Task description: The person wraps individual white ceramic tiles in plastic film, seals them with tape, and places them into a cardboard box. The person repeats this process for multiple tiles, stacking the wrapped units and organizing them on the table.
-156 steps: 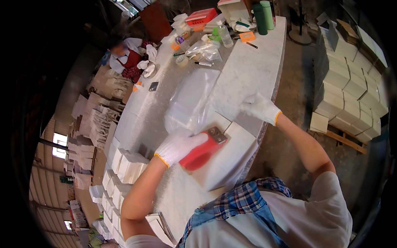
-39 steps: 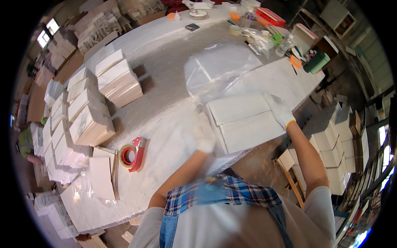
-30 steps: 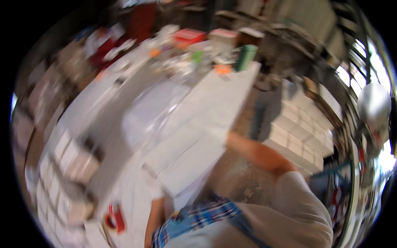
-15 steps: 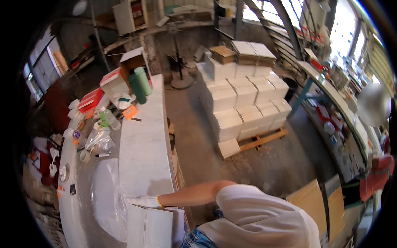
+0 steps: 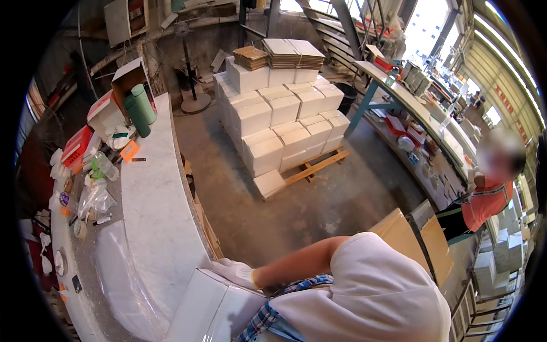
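My right hand point(image 5: 232, 272), in a white knitted glove with a yellow cuff edge, grips the far edge of a closed white cardboard box point(image 5: 196, 305). A seam runs across the box's top. The box lies close against my body at the front of the white-topped bench point(image 5: 151, 188), and the picture's lower edge cuts it off. My right fingertips are partly hidden along the box edge. Beside the box, a clear plastic bag or sheet point(image 5: 117, 273) is spread on the bench. My left hand is out of view.
White boxes point(image 5: 279, 114) are stacked on a wooden pallet point(image 5: 316, 165), with tied flat cardboard point(image 5: 293, 54) on top. Green bottles point(image 5: 137, 117) stand on the bench. Flattened cardboard point(image 5: 399, 233) leans at right; beyond it is a person in a pink shirt point(image 5: 484, 208).
The box has come nearer my body, with my right hand moving along its far edge. My view has swung right, bringing the person in the pink shirt more fully into sight.
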Demonstrator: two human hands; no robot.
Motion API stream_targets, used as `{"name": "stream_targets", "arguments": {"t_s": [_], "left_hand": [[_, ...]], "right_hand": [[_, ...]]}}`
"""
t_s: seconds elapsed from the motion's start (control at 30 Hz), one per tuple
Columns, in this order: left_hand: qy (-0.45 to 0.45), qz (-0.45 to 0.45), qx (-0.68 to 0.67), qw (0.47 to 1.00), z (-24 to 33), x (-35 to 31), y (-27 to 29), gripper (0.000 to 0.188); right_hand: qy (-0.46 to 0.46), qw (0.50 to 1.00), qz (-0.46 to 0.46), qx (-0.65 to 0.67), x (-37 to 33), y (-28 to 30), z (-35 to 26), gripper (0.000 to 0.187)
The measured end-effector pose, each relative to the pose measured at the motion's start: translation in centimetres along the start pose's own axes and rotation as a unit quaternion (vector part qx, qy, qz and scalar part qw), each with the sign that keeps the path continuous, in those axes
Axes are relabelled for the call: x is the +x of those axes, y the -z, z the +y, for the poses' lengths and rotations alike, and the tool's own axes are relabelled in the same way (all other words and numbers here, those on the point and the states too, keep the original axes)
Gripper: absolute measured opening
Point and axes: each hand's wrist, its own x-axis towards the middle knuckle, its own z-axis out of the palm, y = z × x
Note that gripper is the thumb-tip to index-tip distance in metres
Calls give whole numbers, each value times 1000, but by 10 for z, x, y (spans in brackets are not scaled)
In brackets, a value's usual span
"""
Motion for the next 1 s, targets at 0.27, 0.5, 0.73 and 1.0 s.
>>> {"name": "stream_targets", "arguments": {"t_s": [0.27,0.5,0.73,1.0], "left_hand": [[28,-85,-51,995,11,12,-58,51],[58,-127,-76,987,36,16,-103,51],[83,-162,-121,976,57,15,-128,51],[122,-154,-172,965,63,10,-149,52]], "right_hand": [[20,977,-194,83,72,-5,83,54],[57,974,-217,15,84,-14,90,55],[81,972,-220,13,73,2,93,56],[116,972,-203,17,58,61,109,58]]}}
